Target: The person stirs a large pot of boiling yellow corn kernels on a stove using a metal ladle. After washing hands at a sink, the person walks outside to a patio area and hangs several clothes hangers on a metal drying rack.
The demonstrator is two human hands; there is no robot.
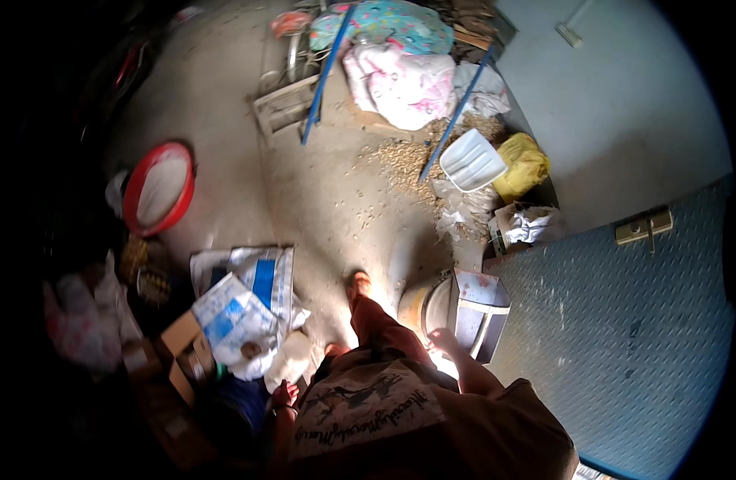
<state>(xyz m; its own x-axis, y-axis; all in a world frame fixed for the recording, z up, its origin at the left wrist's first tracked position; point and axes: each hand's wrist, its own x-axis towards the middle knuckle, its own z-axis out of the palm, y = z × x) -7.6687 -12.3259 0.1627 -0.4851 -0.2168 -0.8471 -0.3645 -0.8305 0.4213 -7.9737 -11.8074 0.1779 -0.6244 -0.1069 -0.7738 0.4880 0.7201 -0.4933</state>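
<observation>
My left hand [285, 394] hangs low beside a pale, translucent container [290, 360]; its fingers look loosely open with nothing seen in them. A dark band circles that wrist. To the right, my right hand [443, 342] is over-bright, its fingers seemingly apart and nothing visible in them. Close by it stands a grey box-shaped metal holder with a bar across it [481, 308]. Behind that hand is a round, yellowish bucket-like vessel [416, 308]. Whether the right hand touches either one, I cannot tell.
A red basin [189, 172] holds pale powder. White-and-blue sacks [264, 276] and an open carton [182, 336] lie left. Ahead, a white shovel head [472, 160] rests by scattered grain [408, 164], near a yellow sack [521, 166]. A blue metal door [616, 320] stands right.
</observation>
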